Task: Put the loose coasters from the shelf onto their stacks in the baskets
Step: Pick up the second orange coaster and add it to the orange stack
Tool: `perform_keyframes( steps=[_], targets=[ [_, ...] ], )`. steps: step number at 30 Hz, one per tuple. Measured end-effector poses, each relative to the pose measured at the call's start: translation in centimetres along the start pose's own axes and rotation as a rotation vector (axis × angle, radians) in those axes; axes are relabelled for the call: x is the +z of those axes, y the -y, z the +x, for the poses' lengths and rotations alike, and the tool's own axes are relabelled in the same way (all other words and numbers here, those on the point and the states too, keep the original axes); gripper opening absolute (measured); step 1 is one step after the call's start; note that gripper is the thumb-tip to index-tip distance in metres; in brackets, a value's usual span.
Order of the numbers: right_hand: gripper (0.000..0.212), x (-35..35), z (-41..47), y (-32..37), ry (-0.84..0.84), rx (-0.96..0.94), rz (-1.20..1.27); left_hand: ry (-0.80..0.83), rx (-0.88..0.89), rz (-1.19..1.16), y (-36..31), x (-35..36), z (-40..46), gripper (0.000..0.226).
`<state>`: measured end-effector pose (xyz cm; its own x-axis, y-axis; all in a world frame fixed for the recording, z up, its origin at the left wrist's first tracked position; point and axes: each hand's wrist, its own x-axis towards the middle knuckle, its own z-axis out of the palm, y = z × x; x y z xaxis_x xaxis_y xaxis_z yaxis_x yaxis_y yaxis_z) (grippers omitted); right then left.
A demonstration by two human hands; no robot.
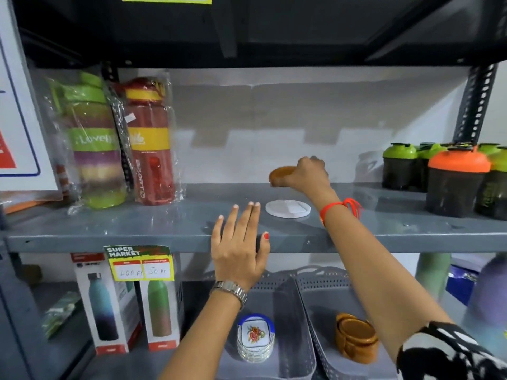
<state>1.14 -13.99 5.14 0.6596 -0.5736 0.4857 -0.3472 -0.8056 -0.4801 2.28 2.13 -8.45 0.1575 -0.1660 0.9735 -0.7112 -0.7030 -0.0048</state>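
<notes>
My right hand [307, 174] reaches to the back of the grey shelf [137, 231] and grips a round brown coaster [281, 173], held tilted just above the shelf. A white round coaster [287, 208] lies flat on the shelf in front of it. My left hand [238, 248] hovers flat with fingers spread at the shelf's front edge, left of the white coaster, holding nothing. Below, two grey perforated baskets stand side by side: the left basket [285, 292] holds a stack of clear coasters with a floral top [255, 338], and the right basket [323, 286] holds a stack of brown coasters [356, 338].
Wrapped bottles, a green one [94, 144] and a red one [151, 141], stand at the shelf's left. Shaker bottles with green and orange lids [455, 179] crowd the right. On the lower shelf, boxed bottles [109, 305] sit left of the baskets behind a price tag [140, 263].
</notes>
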Motion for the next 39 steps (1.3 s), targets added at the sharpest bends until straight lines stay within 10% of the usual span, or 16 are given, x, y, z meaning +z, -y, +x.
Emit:
perform_keyframes(
  steps=[17,39],
  targets=[
    [0.093,-6.8,-15.1,0.3,-0.862,-0.419,0.395,-0.039,-0.028,-0.029,-0.4,-0.1,-0.1,0.048],
    [0.096,4.2,-23.8,-11.7,-0.003,-0.062,0.322,-0.065,0.023,0.012,0.2,0.5,-0.6,0.048]
  ],
)
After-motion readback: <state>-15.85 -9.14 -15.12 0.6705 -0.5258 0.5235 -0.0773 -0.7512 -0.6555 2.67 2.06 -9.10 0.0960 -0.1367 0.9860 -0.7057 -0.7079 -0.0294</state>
